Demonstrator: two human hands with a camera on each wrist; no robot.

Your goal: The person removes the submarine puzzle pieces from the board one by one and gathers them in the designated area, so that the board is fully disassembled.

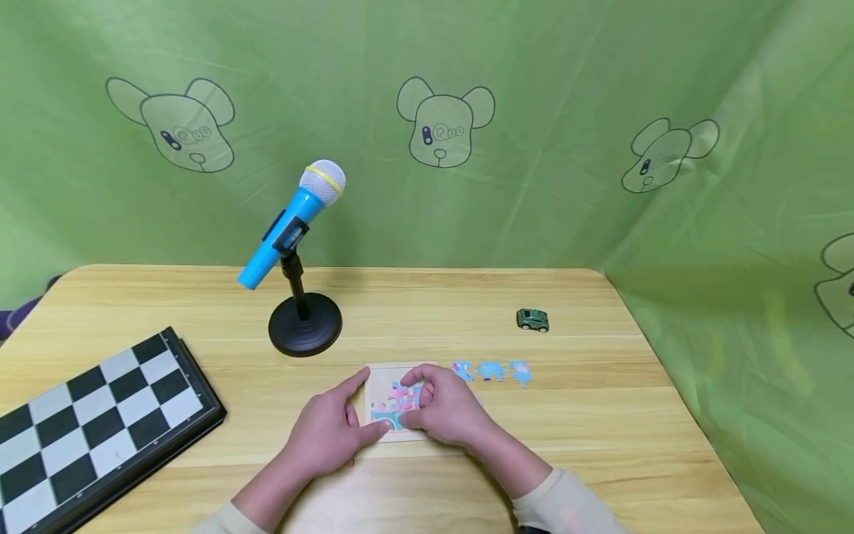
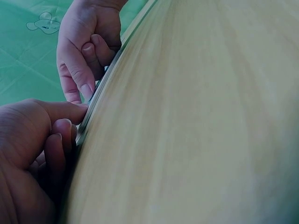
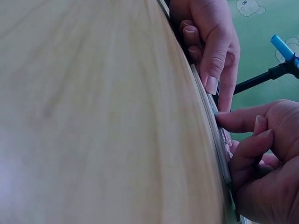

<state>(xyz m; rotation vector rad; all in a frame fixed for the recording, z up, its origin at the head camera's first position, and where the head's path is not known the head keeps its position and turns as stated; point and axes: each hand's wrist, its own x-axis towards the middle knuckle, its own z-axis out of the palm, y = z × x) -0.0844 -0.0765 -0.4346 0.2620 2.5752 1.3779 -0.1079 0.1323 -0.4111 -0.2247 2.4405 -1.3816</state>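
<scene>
A small jigsaw puzzle board with a pale frame lies on the table, partly filled with pink and teal pieces. My left hand spans its left side, index fingertip at the upper left corner and straight thumb pressing on the lower pieces. From the right, my right hand reaches over the board, its bent index finger and thumb around a pink puzzle piece; the palm hides the board's right part. Both wrist views catch the board edge-on, with the left thumb and right thumb on it.
Several loose blue puzzle pieces lie behind the right hand. A blue toy microphone stands on a black round base. A green toy car sits farther back right. At the left lies a black-and-white checkered board.
</scene>
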